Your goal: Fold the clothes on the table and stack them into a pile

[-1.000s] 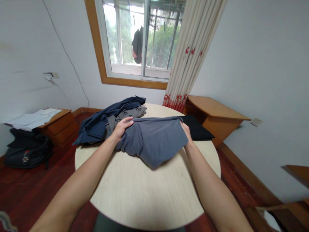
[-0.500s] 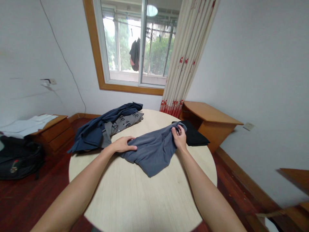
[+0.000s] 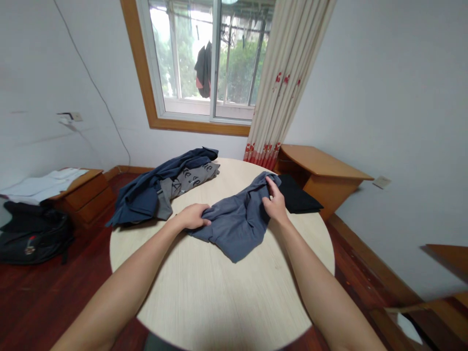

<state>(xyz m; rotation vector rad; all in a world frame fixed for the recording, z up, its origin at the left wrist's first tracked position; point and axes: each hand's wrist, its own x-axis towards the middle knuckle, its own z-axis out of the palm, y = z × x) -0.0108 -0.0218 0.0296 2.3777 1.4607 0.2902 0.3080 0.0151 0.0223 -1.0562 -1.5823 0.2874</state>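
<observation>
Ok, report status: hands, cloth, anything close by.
Left fingers gripping gray cloth. Right fingers at its right end. Cloth rumpled over table. Folded black cloth close by right fingers.

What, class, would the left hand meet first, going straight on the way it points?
The left hand would first push into the slate-grey garment it holds, then probably the right hand, though depth is unclear.

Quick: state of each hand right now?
Left hand: closed, holding the crumpled blue-grey cloth garment by its left end.
Right hand: on its right end; whether gripping cannot be told.
</observation>
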